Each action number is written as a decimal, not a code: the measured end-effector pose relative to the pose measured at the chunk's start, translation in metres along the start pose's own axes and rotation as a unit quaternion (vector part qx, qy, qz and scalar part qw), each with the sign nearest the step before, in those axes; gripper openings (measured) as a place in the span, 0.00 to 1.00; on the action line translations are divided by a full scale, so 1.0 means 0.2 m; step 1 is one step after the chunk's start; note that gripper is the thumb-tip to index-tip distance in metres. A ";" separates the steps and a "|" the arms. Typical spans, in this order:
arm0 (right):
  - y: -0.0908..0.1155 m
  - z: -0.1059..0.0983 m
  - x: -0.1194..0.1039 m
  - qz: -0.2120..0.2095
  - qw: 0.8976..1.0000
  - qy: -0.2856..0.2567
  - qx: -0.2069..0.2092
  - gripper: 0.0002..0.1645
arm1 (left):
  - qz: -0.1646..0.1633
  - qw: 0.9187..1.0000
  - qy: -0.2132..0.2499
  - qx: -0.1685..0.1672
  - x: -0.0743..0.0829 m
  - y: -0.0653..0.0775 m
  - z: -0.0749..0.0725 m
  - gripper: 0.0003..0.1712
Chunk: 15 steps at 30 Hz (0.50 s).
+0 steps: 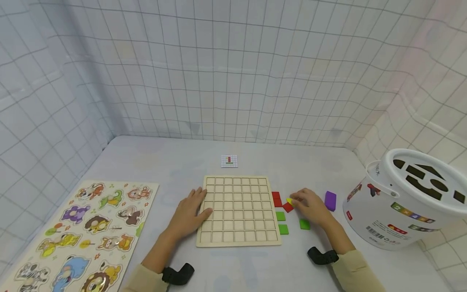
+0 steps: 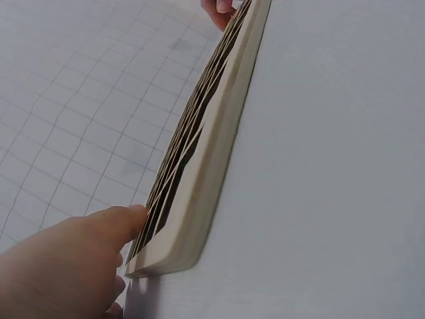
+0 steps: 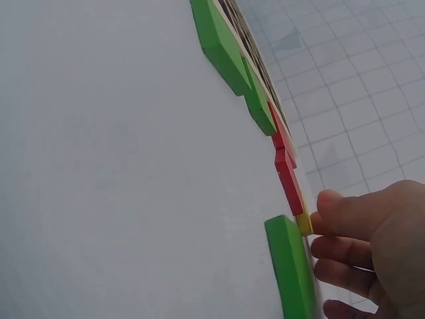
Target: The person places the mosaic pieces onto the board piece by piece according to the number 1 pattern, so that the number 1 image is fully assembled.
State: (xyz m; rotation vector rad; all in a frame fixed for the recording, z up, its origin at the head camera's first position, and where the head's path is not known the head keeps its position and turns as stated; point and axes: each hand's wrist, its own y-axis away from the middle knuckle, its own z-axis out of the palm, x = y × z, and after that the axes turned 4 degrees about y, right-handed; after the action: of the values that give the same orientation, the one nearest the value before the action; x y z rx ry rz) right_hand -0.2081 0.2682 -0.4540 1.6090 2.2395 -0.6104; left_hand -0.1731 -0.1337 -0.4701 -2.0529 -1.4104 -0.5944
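Observation:
A square wooden grid board [image 1: 238, 244] lies mid-table, its cells bare. My left hand [image 1: 187, 215] rests at the board's left edge, fingers extended along the side and thumb over the rim. To the right of the board, my right hand [image 1: 311, 207] pinches a yellow tile [image 3: 305, 219] between thumb and forefinger. Touching that tile is a red tile [image 1: 288, 207]. Two more red tiles [image 1: 277, 199] and two green tiles [image 1: 280, 216] line the board's right side. Another green tile [image 3: 290, 269] lies just below the right hand.
Behind the board sits a small pattern card [image 1: 229, 161]. A purple block [image 1: 330, 201] lies right of the right hand, beside a white bucket [image 1: 386, 219] with a shape-cut lid. An animal puzzle board [image 1: 120, 221] covers the left side. Grid-patterned cloth [image 1: 233, 81] walls the back and sides.

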 end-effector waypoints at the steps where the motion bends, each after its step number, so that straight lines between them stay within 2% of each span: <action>1: 0.00 0.00 0.00 -0.001 1.000 0.001 0.002 0.14 | 0.002 1.000 -0.005 0.000 0.00 0.00 0.00 0.38; 7: 0.01 0.00 -0.01 -0.006 1.000 0.004 0.015 0.13 | 0.004 1.000 -0.027 -0.008 0.01 0.01 0.01 0.36; 15: 0.01 0.03 -0.01 0.008 1.000 0.014 0.021 0.13 | 0.008 0.999 -0.038 -0.006 0.00 0.02 0.01 0.37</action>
State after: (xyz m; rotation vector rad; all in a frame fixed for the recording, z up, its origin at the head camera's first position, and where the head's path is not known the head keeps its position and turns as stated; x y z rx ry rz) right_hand -0.2048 0.2648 -0.4590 1.6629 2.2465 -0.6377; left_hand -0.1687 -0.1338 -0.4715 -2.1145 -1.4355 -0.5233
